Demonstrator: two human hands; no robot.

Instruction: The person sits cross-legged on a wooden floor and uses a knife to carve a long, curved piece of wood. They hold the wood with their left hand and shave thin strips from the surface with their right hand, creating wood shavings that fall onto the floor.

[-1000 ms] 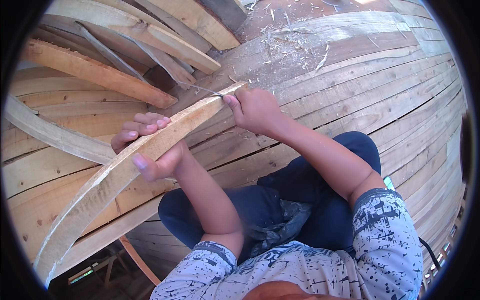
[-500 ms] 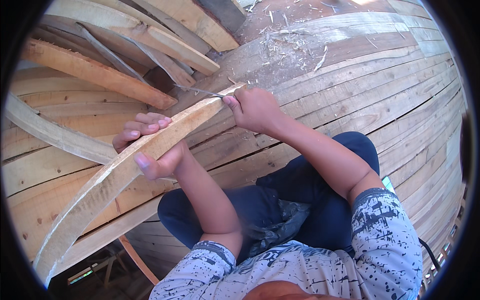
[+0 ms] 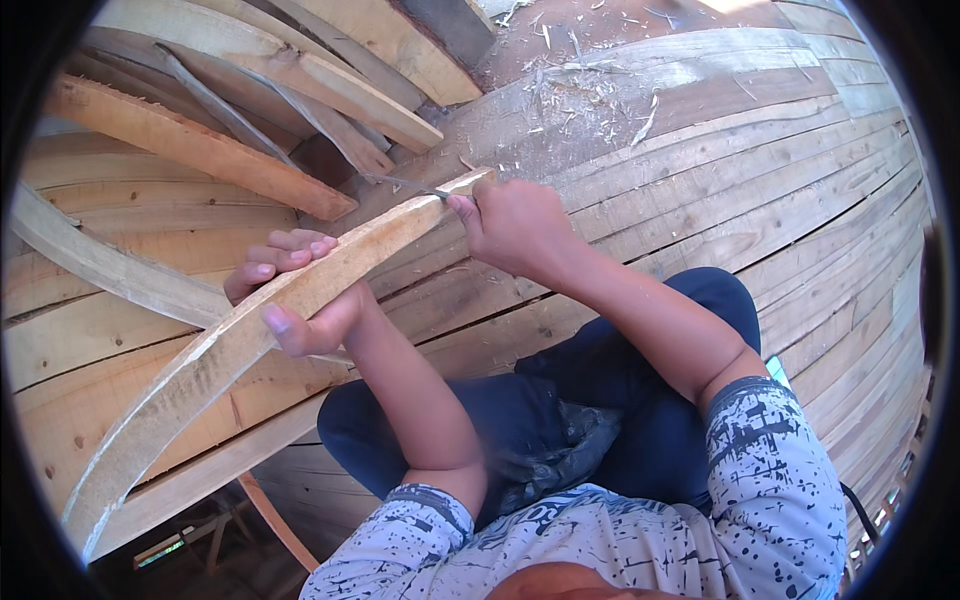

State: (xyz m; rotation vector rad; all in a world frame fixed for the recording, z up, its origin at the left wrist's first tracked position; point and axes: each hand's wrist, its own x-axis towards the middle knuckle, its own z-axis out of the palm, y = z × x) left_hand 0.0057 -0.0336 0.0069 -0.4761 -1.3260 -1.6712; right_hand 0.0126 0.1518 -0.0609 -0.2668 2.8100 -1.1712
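Note:
A long curved wooden plank (image 3: 370, 240) slants from the lower left up to the middle, its upper edge pale and freshly cut. My left hand (image 3: 320, 320) grips it around mid-length, fingers over the far side and thumb on the near face. At the plank's upper right end, my right hand (image 3: 520, 225) is closed round a knife. The thin knife blade (image 3: 410, 185) points left across the plank's top edge; the handle is hidden in my fist.
Several loose boards (image 3: 200, 145) lie stacked at the upper left. Another curved timber (image 3: 110, 270) passes behind the plank. Wood shavings (image 3: 590, 90) litter the plank floor (image 3: 700, 190) ahead. A gap in the flooring (image 3: 215, 530) shows at the lower left.
My right hand and the knife have shifted very slightly right and down at the plank's end. My left hand keeps its grip, and the plank's lower left end has moved slightly left.

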